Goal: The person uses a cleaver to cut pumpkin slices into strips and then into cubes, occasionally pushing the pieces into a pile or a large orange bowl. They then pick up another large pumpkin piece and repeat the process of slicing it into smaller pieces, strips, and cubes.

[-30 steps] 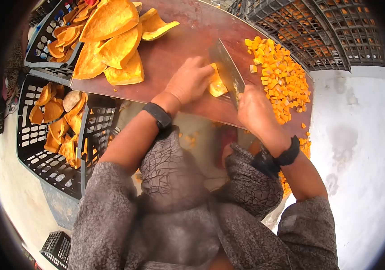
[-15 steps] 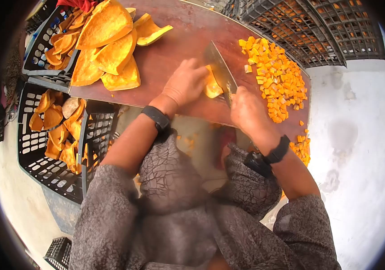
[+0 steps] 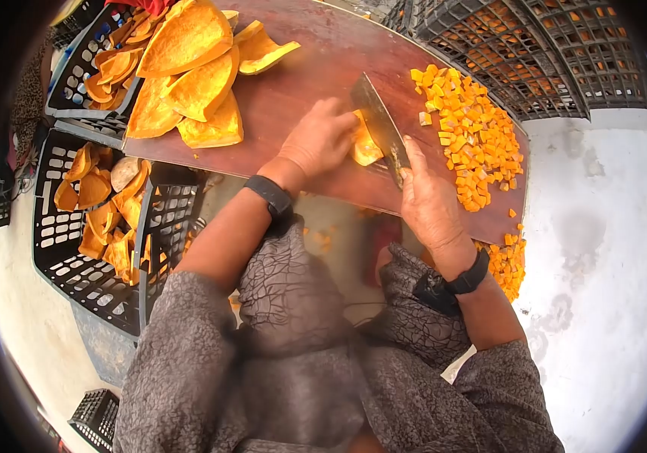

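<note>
My left hand presses down on an orange pumpkin piece in the middle of the brown wooden board. My right hand grips the handle of a cleaver, whose blade stands against the right side of that piece. A heap of small orange pumpkin cubes lies on the board just right of the blade. Both wrists wear dark bands.
Large pumpkin slabs are piled at the board's left end. A black crate at the left holds pumpkin peels, another crate sits behind it. Empty black crates stand at the upper right. More cubes lie below the board's right end.
The cleaver has gone up and down through the piece while my right hand shifted slightly toward me. My left hand stays on the pumpkin piece.
</note>
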The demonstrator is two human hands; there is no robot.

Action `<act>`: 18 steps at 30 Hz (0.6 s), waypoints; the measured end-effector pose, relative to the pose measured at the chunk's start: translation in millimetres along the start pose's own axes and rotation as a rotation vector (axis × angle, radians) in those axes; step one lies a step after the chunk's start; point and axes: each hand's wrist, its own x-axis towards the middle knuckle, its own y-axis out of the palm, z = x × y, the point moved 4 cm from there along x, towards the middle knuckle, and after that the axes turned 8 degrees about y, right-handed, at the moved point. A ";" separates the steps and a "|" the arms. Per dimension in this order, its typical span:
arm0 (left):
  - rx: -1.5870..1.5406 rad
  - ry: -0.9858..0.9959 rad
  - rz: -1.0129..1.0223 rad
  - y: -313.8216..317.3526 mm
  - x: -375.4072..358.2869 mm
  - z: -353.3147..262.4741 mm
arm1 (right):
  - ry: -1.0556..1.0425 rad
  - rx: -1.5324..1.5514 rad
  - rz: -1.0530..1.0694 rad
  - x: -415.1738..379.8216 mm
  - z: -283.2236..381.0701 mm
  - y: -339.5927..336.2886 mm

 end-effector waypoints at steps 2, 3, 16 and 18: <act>-0.002 0.000 -0.006 -0.7 0.3 -0.8 | 0.038 -0.043 0.051 0.2 -1.4 6.6; -0.001 -0.003 -0.003 -0.5 0.3 -0.2 | 0.076 -0.087 0.100 0.6 -2.5 10.8; -0.014 -0.007 -0.019 3.9 -0.4 1.6 | 0.165 -0.118 0.190 23.5 -5.3 21.9; -0.009 0.027 -0.052 2.6 2.4 -2.3 | 0.218 -0.092 0.254 25.9 -3.6 15.4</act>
